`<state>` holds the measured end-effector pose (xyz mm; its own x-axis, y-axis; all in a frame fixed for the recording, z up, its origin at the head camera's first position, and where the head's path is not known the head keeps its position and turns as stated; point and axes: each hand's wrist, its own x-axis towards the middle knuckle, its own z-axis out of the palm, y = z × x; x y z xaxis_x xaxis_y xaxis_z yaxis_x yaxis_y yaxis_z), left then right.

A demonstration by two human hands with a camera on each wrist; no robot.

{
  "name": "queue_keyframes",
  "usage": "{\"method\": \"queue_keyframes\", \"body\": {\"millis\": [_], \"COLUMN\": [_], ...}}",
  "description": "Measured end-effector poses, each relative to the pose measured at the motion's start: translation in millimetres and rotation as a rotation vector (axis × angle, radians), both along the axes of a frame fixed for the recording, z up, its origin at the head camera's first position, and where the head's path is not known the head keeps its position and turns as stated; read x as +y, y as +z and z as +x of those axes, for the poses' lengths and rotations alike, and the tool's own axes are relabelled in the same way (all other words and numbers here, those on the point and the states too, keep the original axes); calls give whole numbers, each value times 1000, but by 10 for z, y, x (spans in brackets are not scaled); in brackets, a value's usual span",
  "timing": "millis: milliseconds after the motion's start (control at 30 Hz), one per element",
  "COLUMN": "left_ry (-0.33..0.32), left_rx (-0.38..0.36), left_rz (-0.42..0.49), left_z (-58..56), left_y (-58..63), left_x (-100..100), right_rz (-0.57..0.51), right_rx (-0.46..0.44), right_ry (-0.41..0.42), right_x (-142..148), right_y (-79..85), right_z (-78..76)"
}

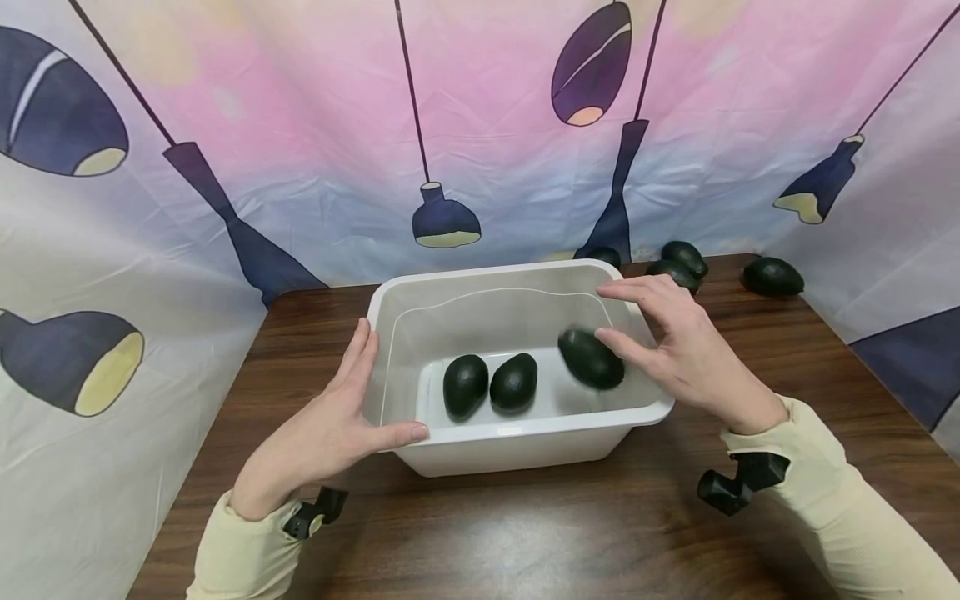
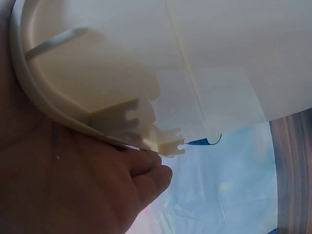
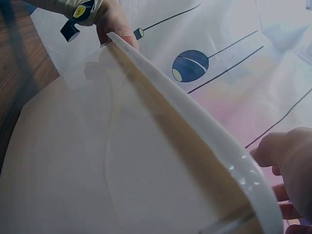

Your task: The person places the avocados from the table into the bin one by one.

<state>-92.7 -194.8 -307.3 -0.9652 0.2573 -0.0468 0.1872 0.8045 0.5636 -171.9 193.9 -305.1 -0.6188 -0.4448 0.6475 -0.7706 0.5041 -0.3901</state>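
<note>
A white plastic tub (image 1: 517, 446) stands on the wooden table, with two dark green avocados (image 1: 465, 387) lying side by side on its floor. My left hand (image 1: 330, 425) rests on the tub's front left corner, fingers extended along the left rim and thumb laid along the front rim. In the left wrist view its fingertips (image 2: 158, 178) show at the rim. Over the tub's right side my right hand (image 1: 675, 342) hangs with fingers and thumb spread. A third avocado (image 1: 591, 358), slightly blurred, is below the thumb inside the tub, outside the grasp of the fingers.
Behind the tub's right corner are several more avocados (image 1: 684, 258), one (image 1: 772, 276) lying apart near the table's right back edge. A cloth (image 1: 360, 167) printed with hanging lamps closes off the back and sides of the table (image 1: 525, 533).
</note>
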Motion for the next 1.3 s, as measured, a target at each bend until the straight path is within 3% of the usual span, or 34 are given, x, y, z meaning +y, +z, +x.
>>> {"method": "queue_keyframes", "body": {"millis": [400, 567, 667, 867, 1033, 1300], "left_ry": [-4, -7, -9, -8, -12, -11], "left_rx": [-5, -6, 1, 14, 15, 9], "left_rz": [-9, -6, -9, -1, 4, -7], "left_z": [11, 10, 7, 0, -2, -3], "left_y": [8, 5, 6, 7, 7, 4], "left_x": [-7, -10, -12, -10, -10, -6], "right_rz": [-12, -64, -101, -88, 9, 102], "right_rx": [6, 33, 10, -212, -380, -526], "right_ry": [-35, -76, -142, -302, -296, -268], "right_x": [110, 221, 341, 603, 697, 757], "right_y": [45, 66, 68, -51, -312, -718], "right_z": [1, -49, -118, -305, -441, -505]}}
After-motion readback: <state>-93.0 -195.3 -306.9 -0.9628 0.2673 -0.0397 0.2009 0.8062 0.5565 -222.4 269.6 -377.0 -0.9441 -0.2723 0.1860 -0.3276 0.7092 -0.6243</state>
